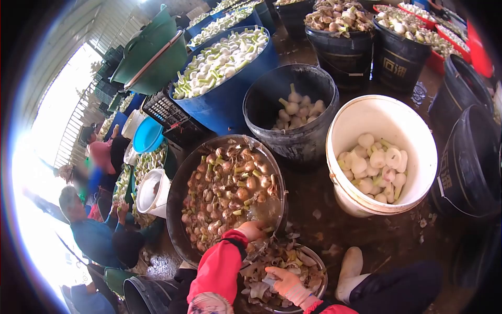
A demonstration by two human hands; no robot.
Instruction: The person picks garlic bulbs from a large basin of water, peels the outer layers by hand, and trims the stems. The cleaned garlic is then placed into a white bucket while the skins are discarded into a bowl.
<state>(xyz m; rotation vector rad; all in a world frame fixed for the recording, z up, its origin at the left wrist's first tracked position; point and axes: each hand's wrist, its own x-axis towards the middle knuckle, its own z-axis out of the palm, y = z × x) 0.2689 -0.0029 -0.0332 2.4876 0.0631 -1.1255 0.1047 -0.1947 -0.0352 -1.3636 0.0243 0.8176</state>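
At the lower centre of the frame, the left hand (pixel 251 231) is held at the near edge of a large basin (pixel 174 212), where brownish bulbs (pixel 242 193) are gathered in murky water; whether its fingers are closed cannot be told. Just below, a pale object (pixel 270 279), too blurred to identify, is held in the fingers of the orange-gloved right hand (pixel 289 285), above a smaller basin (pixel 323 272) filled with peelings (pixel 258 289). Right of centre, peeled bulbs (pixel 373 170) are contained in a white bucket (pixel 355 203).
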